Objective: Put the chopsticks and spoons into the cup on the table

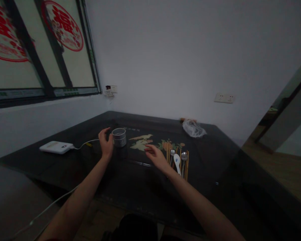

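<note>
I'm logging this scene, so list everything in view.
Table: 1, black, centre
Metal cup: 1, silver, table's centre-left
Metal spoons: 2, silver, tabletop right
Patterned spoon: 1, white-blue, between metal spoons
Chopsticks: several, tan, around spoons
Bird-and-flower picture: 1, multicoloured, tabletop
Plastic bag: 1, clear, far edge
Unclear object: 1, brown, behind bag
Device: 1, white, table's left
Cable: count unclear, white, table's left
Strip: 1, yellow, near cable
Wall: 1, white, back
Sockets: several, white, wall
Window: 1, dark-framed, left
Stickers: 2, red, window
Left hand: 1, bare, beside cup
Right hand: 1, bare, left of spoons
</note>
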`<state>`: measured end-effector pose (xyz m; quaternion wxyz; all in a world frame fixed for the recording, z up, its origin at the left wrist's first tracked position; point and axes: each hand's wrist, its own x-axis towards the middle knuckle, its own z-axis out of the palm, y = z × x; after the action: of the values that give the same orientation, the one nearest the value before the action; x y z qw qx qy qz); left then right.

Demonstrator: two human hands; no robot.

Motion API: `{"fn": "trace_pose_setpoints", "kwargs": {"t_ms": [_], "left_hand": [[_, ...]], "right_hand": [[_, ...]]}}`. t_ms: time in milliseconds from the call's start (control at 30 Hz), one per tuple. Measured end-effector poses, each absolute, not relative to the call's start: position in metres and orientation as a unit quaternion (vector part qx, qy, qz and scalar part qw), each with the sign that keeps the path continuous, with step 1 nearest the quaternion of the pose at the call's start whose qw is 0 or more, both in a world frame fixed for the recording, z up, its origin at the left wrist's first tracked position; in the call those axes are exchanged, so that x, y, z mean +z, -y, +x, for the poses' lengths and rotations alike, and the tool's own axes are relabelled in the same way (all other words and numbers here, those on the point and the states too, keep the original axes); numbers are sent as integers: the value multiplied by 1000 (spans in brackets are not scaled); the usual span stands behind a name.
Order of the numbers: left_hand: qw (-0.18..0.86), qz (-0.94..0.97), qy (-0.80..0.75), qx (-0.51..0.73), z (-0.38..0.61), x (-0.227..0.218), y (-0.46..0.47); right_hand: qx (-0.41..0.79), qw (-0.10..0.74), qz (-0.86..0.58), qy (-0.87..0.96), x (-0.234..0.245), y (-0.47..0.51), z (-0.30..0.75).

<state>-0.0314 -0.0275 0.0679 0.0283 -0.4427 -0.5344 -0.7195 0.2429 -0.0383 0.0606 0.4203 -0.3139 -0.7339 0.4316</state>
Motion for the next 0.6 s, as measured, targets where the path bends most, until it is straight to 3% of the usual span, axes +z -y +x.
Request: {"fn": "trace_pose_setpoints", "kwargs": {"t_ms": [233, 433, 600], "left_hand": [[-107, -382, 531, -749, -58, 22, -7], [-278, -320, 469, -775, -58, 7, -23], [-301, -305, 462, -777, -60, -4, -32]], "right_hand": [[460, 372, -397, 702, 24, -11, 131], [440, 418, -403, 685, 9, -27, 71], [461, 457, -364, 668, 5, -31, 53]]}}
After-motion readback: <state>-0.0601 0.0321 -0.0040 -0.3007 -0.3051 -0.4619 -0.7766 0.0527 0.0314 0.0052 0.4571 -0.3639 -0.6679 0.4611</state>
